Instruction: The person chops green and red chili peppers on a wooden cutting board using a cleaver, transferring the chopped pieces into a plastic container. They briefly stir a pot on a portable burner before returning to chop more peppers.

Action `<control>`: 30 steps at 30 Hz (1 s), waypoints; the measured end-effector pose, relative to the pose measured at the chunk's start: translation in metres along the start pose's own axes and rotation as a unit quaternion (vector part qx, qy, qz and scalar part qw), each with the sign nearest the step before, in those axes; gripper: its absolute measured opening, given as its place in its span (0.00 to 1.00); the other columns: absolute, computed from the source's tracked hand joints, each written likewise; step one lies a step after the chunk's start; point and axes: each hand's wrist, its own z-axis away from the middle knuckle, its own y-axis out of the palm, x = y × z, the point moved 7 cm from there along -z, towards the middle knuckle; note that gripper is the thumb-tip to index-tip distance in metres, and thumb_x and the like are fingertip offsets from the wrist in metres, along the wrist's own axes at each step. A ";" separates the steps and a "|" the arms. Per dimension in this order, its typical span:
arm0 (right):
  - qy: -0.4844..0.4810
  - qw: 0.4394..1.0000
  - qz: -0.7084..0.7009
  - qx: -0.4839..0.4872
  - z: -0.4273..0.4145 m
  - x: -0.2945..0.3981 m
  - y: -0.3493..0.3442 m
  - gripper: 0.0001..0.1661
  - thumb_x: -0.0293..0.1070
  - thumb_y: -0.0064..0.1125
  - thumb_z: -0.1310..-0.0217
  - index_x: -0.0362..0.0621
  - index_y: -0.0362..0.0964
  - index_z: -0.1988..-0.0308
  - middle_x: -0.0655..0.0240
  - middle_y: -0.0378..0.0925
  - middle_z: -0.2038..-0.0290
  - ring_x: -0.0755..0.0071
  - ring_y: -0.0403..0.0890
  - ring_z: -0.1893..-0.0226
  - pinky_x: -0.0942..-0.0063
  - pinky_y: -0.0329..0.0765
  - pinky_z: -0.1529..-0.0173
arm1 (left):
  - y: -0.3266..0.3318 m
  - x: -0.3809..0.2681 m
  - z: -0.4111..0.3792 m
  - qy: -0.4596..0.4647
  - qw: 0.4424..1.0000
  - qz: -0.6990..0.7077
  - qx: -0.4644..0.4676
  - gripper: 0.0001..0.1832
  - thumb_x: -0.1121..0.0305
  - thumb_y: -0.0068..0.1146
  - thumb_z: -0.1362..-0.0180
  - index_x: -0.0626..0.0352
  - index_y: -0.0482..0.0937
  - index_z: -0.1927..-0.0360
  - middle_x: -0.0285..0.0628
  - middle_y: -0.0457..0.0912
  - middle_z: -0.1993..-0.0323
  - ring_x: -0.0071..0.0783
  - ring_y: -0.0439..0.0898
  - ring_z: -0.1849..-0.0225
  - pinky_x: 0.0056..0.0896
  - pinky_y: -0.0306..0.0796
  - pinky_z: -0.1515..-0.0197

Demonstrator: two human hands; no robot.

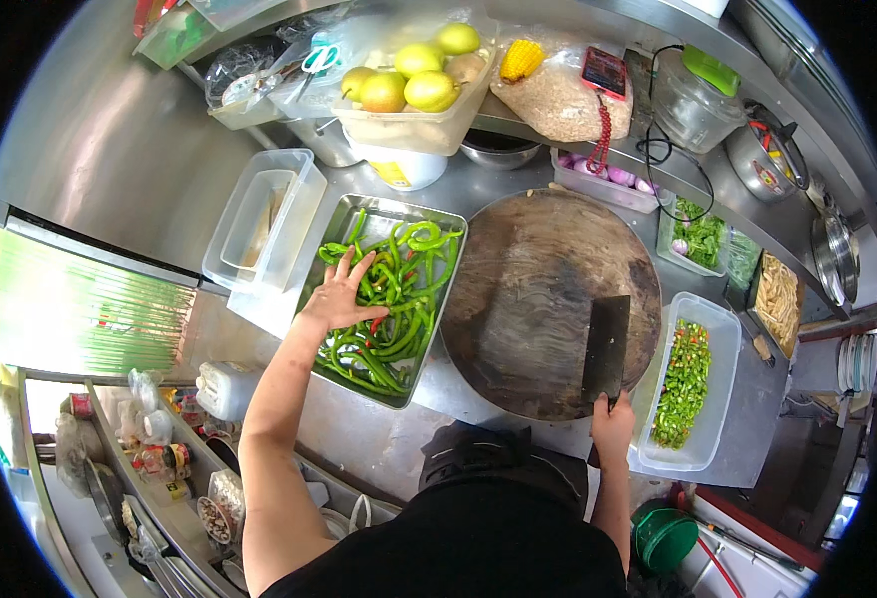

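Observation:
My left hand [340, 295] is spread over long green chili peppers [401, 329] in a metal tray [417, 394], its fingertips on or just above them; a few red ones show among the green. My right hand [612, 426] grips the handle of a cleaver [606, 347]. The dark rectangular blade lies over the right part of a round wooden chopping block [517, 299], which stands against the tray's right side. Right of the block, chopped green and red peppers [681, 385] fill part of a clear plastic tub [724, 418].
An open clear plastic bin [300, 224] stands left of the tray. Along the back, a shelf carries a tub of pears [427, 90], a bag of grain [558, 105] and a phone [604, 72]. Red onions [621, 176] and leafy greens [696, 243] sit below it, under a hanging black cable [655, 146].

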 end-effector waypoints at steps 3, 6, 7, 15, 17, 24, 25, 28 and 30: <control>-0.011 1.000 0.004 -0.028 0.004 0.019 -0.007 0.15 0.32 0.56 0.35 0.28 0.72 0.58 0.47 0.79 0.78 0.41 0.82 0.76 0.54 0.75 0.71 | -0.013 -0.013 0.001 -0.036 0.996 -0.076 0.041 0.61 0.28 0.65 0.56 0.33 0.48 0.21 0.49 0.48 0.21 0.64 0.49 0.23 0.61 0.53 0.26; -0.029 0.999 0.024 -0.038 0.004 0.017 -0.006 0.17 0.33 0.55 0.35 0.27 0.72 0.56 0.46 0.78 0.78 0.39 0.81 0.76 0.54 0.74 0.72 | -0.014 -0.015 -0.002 0.030 0.992 -0.123 0.016 0.69 0.26 0.69 0.64 0.31 0.42 0.21 0.56 0.50 0.23 0.63 0.43 0.22 0.58 0.40 0.22; -0.055 0.997 0.029 -0.047 0.005 0.021 -0.007 0.17 0.33 0.55 0.35 0.27 0.72 0.56 0.46 0.78 0.78 0.39 0.81 0.76 0.54 0.74 0.71 | -0.016 -0.017 -0.002 0.050 0.990 -0.135 0.007 0.71 0.26 0.70 0.66 0.30 0.40 0.20 0.57 0.50 0.23 0.63 0.42 0.21 0.57 0.39 0.21; -0.018 1.000 0.007 -0.021 0.003 0.012 -0.003 0.16 0.34 0.55 0.34 0.28 0.72 0.57 0.46 0.78 0.78 0.38 0.82 0.75 0.52 0.75 0.70 | -0.009 -0.024 -0.034 0.064 0.996 -0.052 0.035 0.68 0.41 0.77 0.65 0.30 0.44 0.22 0.63 0.61 0.31 0.66 0.61 0.29 0.56 0.57 0.27; -0.006 1.000 0.001 -0.014 0.003 0.008 -0.002 0.15 0.34 0.55 0.34 0.29 0.72 0.58 0.46 0.78 0.78 0.38 0.82 0.75 0.52 0.75 0.71 | -0.012 -0.029 -0.034 0.050 0.996 -0.059 0.038 0.66 0.44 0.77 0.66 0.28 0.47 0.23 0.58 0.67 0.39 0.63 0.69 0.36 0.59 0.64 0.34; -0.062 0.995 0.053 -0.054 0.009 0.027 -0.003 0.14 0.33 0.55 0.35 0.30 0.72 0.60 0.44 0.77 0.78 0.37 0.81 0.76 0.50 0.74 0.72 | -0.004 -0.026 -0.025 0.055 0.994 -0.093 -0.011 0.69 0.40 0.77 0.67 0.20 0.42 0.22 0.59 0.64 0.35 0.63 0.66 0.33 0.65 0.55 0.28; -0.060 0.995 0.060 -0.051 0.008 0.027 -0.002 0.14 0.33 0.55 0.35 0.30 0.72 0.60 0.44 0.77 0.78 0.37 0.81 0.76 0.50 0.74 0.72 | -0.002 -0.026 -0.028 0.055 0.995 -0.082 -0.001 0.68 0.42 0.77 0.66 0.19 0.42 0.23 0.59 0.65 0.35 0.63 0.66 0.33 0.63 0.57 0.28; -0.058 0.994 0.061 -0.066 0.009 0.030 -0.003 0.14 0.33 0.55 0.35 0.30 0.71 0.61 0.44 0.77 0.79 0.37 0.81 0.76 0.49 0.74 0.72 | -0.002 -0.028 -0.032 0.061 0.996 -0.062 0.013 0.64 0.47 0.77 0.63 0.18 0.46 0.24 0.59 0.67 0.37 0.64 0.67 0.34 0.56 0.63 0.31; -0.064 0.994 0.055 -0.065 0.007 0.028 -0.003 0.14 0.33 0.55 0.35 0.30 0.71 0.62 0.45 0.77 0.79 0.37 0.81 0.76 0.49 0.74 0.72 | -0.005 -0.037 -0.031 0.077 0.995 -0.058 -0.001 0.59 0.50 0.75 0.60 0.18 0.50 0.25 0.60 0.68 0.38 0.63 0.69 0.35 0.51 0.68 0.33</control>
